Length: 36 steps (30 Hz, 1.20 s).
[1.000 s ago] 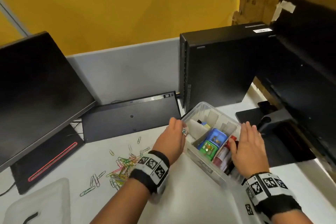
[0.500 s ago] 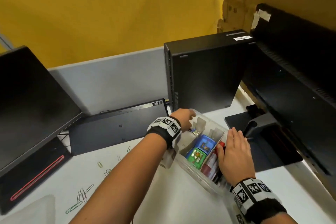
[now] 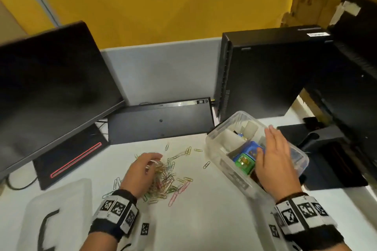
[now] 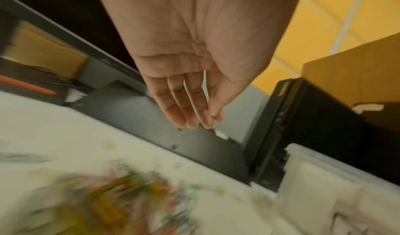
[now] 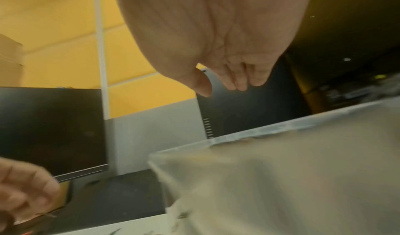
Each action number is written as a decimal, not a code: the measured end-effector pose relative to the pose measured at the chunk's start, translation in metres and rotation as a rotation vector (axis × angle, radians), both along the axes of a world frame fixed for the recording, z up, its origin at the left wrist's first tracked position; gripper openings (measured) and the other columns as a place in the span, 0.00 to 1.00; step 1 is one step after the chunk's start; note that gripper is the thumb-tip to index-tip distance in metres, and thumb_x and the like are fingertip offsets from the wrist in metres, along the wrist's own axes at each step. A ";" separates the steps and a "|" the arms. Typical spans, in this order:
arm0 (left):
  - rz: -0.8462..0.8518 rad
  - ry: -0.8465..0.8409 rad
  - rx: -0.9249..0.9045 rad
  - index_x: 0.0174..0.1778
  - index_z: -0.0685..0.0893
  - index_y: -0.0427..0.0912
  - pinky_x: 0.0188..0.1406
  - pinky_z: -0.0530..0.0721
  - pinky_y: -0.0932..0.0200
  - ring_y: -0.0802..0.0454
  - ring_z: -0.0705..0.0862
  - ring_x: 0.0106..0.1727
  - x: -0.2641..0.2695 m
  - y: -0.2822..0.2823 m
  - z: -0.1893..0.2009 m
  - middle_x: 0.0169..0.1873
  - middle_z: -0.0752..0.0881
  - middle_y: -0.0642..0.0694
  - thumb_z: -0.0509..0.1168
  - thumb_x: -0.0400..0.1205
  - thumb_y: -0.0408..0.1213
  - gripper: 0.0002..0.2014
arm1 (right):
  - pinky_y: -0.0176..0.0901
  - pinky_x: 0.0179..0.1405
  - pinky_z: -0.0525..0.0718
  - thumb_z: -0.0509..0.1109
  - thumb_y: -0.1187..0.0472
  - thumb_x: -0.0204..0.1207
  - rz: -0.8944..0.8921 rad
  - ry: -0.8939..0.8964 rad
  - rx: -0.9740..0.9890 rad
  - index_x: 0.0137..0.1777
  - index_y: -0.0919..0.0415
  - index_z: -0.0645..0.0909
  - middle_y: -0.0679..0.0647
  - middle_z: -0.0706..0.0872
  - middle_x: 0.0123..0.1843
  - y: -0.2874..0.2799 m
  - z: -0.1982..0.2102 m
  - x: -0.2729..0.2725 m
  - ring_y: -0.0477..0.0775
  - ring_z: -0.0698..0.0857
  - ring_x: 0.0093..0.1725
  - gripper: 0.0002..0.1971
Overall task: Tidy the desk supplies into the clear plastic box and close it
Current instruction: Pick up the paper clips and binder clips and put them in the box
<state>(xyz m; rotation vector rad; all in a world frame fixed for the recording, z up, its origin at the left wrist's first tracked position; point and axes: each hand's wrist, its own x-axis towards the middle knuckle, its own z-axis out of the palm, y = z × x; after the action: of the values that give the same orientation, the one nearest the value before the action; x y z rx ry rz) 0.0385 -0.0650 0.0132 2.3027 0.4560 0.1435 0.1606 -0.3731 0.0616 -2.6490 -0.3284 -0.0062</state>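
Note:
A clear plastic box [image 3: 213, 142] stands open at the right of the white desk, holding a blue case [image 3: 250, 148], a green case [image 3: 243, 162] and white dividers. My right hand [image 3: 267, 142] lies flat and open over its contents; the right wrist view shows the same hand [image 5: 227, 83] empty above the box wall [image 5: 281, 170]. Coloured paper clips [image 3: 165, 177] lie in a loose pile left of the box. My left hand [image 3: 153, 161] hovers over the pile with loosely bent fingers, holding nothing [image 4: 194, 115]. The clips [image 4: 121, 201] blur below it.
The clear lid [image 3: 57, 210] with a black handle lies at the near left. A dark monitor [image 3: 51, 91] stands left, a black keyboard [image 3: 161, 120] leans on the grey partition, a computer tower [image 3: 265, 75] rises behind the box, and a monitor stand [image 3: 330, 149] sits right.
My left hand has left the far corner of the box and come back left over the paper clip pile. The right hand stays flat over the box.

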 end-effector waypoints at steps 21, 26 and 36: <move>0.031 0.317 0.153 0.74 0.71 0.45 0.66 0.71 0.66 0.53 0.73 0.61 -0.080 0.064 -0.078 0.61 0.72 0.47 0.61 0.81 0.32 0.23 | 0.36 0.77 0.43 0.47 0.53 0.86 0.294 0.299 -0.119 0.84 0.62 0.45 0.55 0.42 0.86 0.155 -0.137 -0.082 0.52 0.44 0.84 0.29; 0.012 0.204 0.040 0.66 0.79 0.46 0.63 0.77 0.61 0.53 0.79 0.58 -0.055 0.065 -0.074 0.55 0.75 0.52 0.59 0.83 0.32 0.16 | 0.39 0.69 0.72 0.54 0.59 0.84 0.356 0.161 -0.019 0.71 0.56 0.73 0.50 0.74 0.72 0.152 -0.130 -0.066 0.49 0.74 0.69 0.18; -0.388 0.362 0.440 0.83 0.49 0.49 0.79 0.64 0.47 0.46 0.55 0.81 0.056 0.061 -0.055 0.83 0.52 0.49 0.57 0.76 0.20 0.41 | 0.54 0.83 0.52 0.46 0.56 0.86 0.281 0.391 -0.347 0.84 0.62 0.47 0.63 0.44 0.85 0.194 -0.123 0.008 0.64 0.47 0.84 0.28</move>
<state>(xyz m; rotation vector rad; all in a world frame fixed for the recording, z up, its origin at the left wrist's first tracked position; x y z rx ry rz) 0.0941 -0.0040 -0.0415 2.8145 0.1511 -0.4084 0.1686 -0.1794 -0.0618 -2.8278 -0.6077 0.7065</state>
